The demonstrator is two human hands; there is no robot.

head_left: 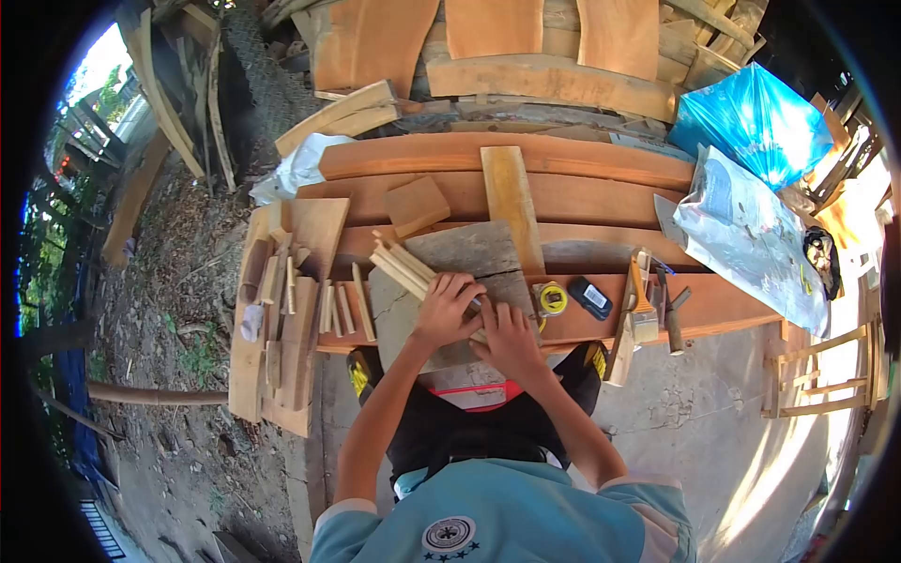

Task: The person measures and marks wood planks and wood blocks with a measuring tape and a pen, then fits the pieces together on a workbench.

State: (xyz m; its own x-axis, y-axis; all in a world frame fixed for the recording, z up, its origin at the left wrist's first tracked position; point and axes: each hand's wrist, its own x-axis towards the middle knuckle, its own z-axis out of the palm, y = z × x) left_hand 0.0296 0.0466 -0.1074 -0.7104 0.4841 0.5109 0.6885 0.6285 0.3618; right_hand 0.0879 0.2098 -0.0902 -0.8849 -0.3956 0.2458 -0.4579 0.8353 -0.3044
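Observation:
Over a worn grey board (474, 249), both hands meet around a bundle of thin wooden sticks (404, 269). My left hand (447, 310) is closed on the sticks, whose far ends point up and left. Close beside it, my right hand (508, 338) has its fingers bent at the near end of the bundle; what they hold is mostly hidden. Several loose sticks (364, 300) lie left of the board. A yellow tape measure (552, 298) and a dark case with a white label (591, 296) sit to the right.
On the right, a brush (644, 314) and a hammer (674, 324) lie near a plastic sheet (746, 235). More wood pieces rest on planks (300, 338) at the left. A wooden block (417, 205) and a pale plank (511, 206) lie beyond the board.

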